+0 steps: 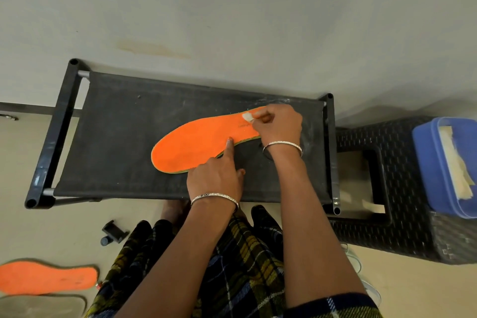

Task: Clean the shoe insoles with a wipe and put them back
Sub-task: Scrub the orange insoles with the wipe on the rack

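Two hands: left hand (214,175) with forefinger straight on orange insole (198,144), right hand (280,124) pinching wipe (248,116).

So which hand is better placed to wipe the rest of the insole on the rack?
The right hand: it pinches the wipe on the insole, at its heel end, while the left hand pins it with one finger.
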A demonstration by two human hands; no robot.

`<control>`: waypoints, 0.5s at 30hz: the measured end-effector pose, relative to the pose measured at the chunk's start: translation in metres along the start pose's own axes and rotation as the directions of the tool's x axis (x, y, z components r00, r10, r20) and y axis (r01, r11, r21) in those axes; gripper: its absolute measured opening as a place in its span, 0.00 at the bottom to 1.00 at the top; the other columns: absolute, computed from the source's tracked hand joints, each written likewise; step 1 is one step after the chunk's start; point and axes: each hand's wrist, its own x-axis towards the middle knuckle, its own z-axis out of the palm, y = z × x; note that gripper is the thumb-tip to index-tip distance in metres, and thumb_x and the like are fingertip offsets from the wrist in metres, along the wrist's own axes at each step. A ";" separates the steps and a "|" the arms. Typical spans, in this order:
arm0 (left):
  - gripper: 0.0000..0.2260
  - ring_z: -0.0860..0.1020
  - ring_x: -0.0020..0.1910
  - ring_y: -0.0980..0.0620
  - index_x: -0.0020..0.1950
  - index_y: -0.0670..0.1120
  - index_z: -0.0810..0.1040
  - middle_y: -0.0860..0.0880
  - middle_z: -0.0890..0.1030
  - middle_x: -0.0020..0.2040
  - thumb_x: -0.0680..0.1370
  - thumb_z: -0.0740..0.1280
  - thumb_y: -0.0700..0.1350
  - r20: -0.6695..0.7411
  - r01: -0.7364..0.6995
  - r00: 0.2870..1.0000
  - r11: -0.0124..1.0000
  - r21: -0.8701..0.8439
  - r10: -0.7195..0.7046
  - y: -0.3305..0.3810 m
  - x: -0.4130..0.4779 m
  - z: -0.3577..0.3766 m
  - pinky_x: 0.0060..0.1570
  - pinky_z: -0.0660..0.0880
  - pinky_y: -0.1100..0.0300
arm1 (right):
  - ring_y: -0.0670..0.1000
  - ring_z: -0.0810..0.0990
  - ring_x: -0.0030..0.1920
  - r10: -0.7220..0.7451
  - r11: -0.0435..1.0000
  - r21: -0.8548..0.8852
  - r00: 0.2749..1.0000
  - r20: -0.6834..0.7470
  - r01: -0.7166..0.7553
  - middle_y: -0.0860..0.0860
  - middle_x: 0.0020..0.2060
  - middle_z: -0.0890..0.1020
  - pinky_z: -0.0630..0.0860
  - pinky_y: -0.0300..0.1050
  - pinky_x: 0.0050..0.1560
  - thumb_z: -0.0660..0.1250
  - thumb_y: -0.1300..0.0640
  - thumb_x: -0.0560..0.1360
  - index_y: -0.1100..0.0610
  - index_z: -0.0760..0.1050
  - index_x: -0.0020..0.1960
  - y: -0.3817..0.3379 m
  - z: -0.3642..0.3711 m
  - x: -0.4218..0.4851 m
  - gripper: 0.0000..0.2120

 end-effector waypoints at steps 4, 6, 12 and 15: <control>0.31 0.81 0.51 0.45 0.81 0.57 0.47 0.45 0.81 0.53 0.82 0.59 0.59 0.008 0.011 1.000 1.000 0.015 -0.011 0.001 0.000 0.001 0.40 0.69 0.56 | 0.46 0.83 0.38 -0.018 1.000 0.005 0.958 0.285 0.018 0.47 0.37 0.85 0.81 0.46 0.49 0.80 0.55 0.66 0.54 0.86 0.40 -0.004 0.005 -0.005 0.05; 0.32 0.81 0.50 0.45 0.81 0.57 0.46 0.45 0.81 0.53 0.82 0.58 0.60 0.014 0.014 1.000 1.000 0.020 -0.014 0.002 0.000 0.002 0.40 0.69 0.56 | 0.47 0.83 0.42 0.068 0.997 -0.046 0.988 0.140 -0.062 0.47 0.39 0.86 0.80 0.44 0.52 0.80 0.53 0.67 0.52 0.85 0.41 0.003 0.002 0.000 0.06; 0.33 0.81 0.47 0.46 0.81 0.57 0.43 0.46 0.81 0.50 0.82 0.58 0.61 0.026 0.006 1.000 0.999 0.050 -0.007 0.002 0.000 0.005 0.38 0.70 0.56 | 0.44 0.81 0.39 0.044 0.998 -0.030 0.998 -0.052 -0.046 0.45 0.38 0.84 0.80 0.42 0.49 0.76 0.59 0.70 0.52 0.84 0.42 0.007 -0.007 0.003 0.03; 0.34 0.81 0.50 0.46 0.81 0.55 0.44 0.45 0.81 0.53 0.82 0.58 0.60 0.019 0.001 1.000 0.998 0.056 -0.002 0.005 0.000 0.006 0.39 0.70 0.56 | 0.43 0.80 0.37 -0.056 0.997 -0.044 0.990 0.126 0.062 0.46 0.39 0.85 0.80 0.39 0.48 0.77 0.57 0.70 0.52 0.85 0.43 -0.001 0.006 -0.002 0.03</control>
